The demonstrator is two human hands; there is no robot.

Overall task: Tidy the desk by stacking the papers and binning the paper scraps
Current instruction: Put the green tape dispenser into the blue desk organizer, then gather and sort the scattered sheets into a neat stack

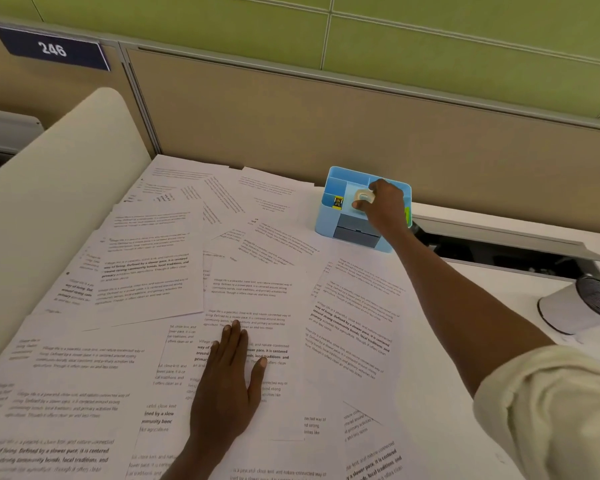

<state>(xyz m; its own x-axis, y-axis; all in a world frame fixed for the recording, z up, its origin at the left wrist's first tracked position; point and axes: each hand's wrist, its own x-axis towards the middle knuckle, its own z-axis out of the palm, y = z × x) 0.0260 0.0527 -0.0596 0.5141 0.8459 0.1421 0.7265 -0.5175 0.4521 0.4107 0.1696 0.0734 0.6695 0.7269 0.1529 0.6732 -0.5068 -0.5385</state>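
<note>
Several printed papers (153,271) lie scattered and overlapping across the white desk (440,393). My left hand (229,386) rests flat on the papers near the front, fingers straight. My right hand (383,202) reaches to the back of the desk and holds a clear tape roll (363,197) over the blue desk organiser (333,216). Narrower cut strips of printed paper (174,355) lie among the full sheets near my left hand.
A white bin with a dark mesh rim (579,306) stands at the right. A cable slot (499,251) opens in the desk behind it. A beige partition (291,116) backs the desk, and a cream curved panel (49,220) borders the left.
</note>
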